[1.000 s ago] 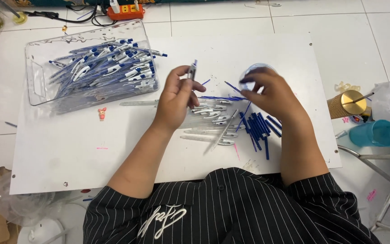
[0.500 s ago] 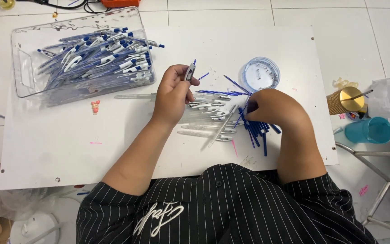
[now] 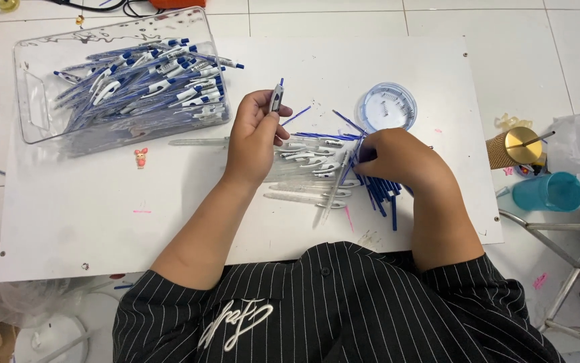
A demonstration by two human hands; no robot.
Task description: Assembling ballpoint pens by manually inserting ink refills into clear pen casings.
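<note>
One white table, taken as reference. On its far left corner: one clear plastic bin holding assembled blue-and-white pens, too many and too overlapped to count. Near table centre: one pen part in the left hand; one pile of clear barrels; one bundle of blue refills under the right hand. Beyond that: one round clear lid. Off the table's right edge: one gold cup, one teal cup.

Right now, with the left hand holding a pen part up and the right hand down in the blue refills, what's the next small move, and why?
Probably pinch one blue refill from the loose pile and lift it toward the pen barrel. The left hand holds that barrel upright off the white board, while the right hand rests fingers-down on the refills, with none visibly lifted yet.
</note>
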